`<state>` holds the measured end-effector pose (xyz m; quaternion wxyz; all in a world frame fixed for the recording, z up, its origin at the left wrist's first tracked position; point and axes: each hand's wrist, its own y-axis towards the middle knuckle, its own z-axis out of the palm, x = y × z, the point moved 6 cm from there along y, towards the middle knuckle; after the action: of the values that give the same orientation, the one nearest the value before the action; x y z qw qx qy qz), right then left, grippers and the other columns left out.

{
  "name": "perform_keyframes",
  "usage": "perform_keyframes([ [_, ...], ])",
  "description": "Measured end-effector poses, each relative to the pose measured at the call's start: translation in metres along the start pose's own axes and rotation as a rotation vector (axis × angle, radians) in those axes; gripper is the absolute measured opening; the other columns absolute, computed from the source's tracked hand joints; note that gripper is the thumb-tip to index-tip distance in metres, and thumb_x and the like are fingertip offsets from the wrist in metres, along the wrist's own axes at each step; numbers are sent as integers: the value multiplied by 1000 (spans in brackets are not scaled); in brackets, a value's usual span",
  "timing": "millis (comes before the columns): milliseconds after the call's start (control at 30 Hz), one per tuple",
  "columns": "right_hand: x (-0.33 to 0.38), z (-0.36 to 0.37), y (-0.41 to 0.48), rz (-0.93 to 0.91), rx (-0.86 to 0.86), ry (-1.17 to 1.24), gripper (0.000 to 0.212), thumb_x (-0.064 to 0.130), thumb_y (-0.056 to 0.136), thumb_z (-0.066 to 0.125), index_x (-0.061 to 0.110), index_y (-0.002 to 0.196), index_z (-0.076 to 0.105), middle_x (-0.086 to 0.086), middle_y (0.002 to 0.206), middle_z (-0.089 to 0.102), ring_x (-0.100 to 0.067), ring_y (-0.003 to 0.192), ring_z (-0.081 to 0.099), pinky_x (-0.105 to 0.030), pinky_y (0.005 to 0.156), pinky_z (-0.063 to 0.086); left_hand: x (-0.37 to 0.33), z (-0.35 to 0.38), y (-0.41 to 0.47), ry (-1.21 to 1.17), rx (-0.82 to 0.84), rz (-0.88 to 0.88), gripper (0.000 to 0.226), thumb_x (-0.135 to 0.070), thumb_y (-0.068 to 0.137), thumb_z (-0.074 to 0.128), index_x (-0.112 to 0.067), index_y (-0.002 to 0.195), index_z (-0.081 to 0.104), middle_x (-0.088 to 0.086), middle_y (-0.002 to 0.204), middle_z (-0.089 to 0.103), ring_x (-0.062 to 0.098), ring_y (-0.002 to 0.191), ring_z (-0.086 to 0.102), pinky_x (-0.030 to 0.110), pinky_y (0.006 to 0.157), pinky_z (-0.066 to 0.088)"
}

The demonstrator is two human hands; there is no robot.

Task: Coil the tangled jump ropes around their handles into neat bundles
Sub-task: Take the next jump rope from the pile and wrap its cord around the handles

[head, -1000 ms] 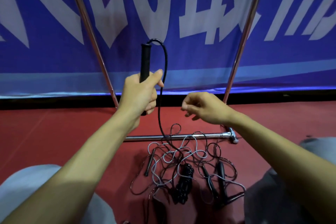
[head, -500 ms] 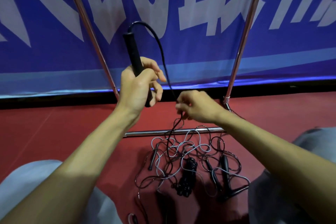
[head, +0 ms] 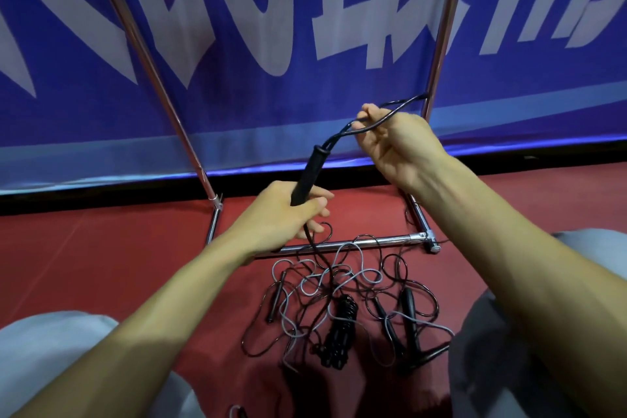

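Jump rope handle, black, rises tilted from the left hand, whose fingers are closed around its lower end. To its right, the right hand pinches the black cord just past the handle top, folded into a loop. Below, on the red floor, the other ropes lie tangled. Winding seems just begun; next, the loop likely needs laying around the handle.

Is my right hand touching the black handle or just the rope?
Apart from the handle. The head view shows the right hand pinching only the black rope beyond the handle's tip; the left hand holds the handle.
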<state>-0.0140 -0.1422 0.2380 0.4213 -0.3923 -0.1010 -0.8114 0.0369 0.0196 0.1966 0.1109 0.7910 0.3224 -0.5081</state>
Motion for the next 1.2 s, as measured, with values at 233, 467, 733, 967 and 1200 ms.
perform_keyframes([
  [233, 1, -18, 5, -15, -153, 34, 15, 0, 96, 49, 0, 81, 53, -13, 76, 58, -15, 50, 58, -19, 47, 50, 4, 4, -5, -46, 20, -86, 17, -12, 96, 55, -8, 87, 68, 8, 76, 72, 21, 67, 70, 33, 71, 61],
  [467, -27, -5, -2, 45, 74, -562, 19, -2, 94, 42, 7, 96, 59, -11, 91, 65, -19, 58, 64, -25, 56, 55, 3, -24, 0, -645, -301, -92, 16, -12, 98, 54, -2, 92, 64, 20, 84, 71, 28, 68, 73, 31, 66, 61],
  [733, -85, 10, -25, 212, 588, -1077, 20, -2, 90, 54, 13, 98, 64, -3, 96, 67, -14, 89, 62, -34, 83, 44, -4, -60, -1, -1288, -386, 8, 19, -13, 101, 48, 1, 90, 57, 18, 82, 72, 30, 72, 73, 30, 62, 60],
  [967, -101, 4, -26, 213, 507, -1167, 14, 10, 99, 47, 9, 87, 56, -12, 94, 65, -23, 72, 67, -41, 71, 58, -8, -72, -9, -1414, -388, 44, 16, -12, 100, 49, 1, 93, 56, 20, 83, 72, 32, 78, 74, 31, 67, 61],
  [1200, -103, 2, -21, 82, 458, -1397, 54, 37, 82, 72, 15, 123, 46, -3, 109, 61, -26, 85, 69, -38, 74, 59, -19, -53, -13, -1348, -265, 18, 14, -10, 99, 50, 0, 94, 58, 15, 85, 74, 28, 81, 74, 28, 68, 60],
])
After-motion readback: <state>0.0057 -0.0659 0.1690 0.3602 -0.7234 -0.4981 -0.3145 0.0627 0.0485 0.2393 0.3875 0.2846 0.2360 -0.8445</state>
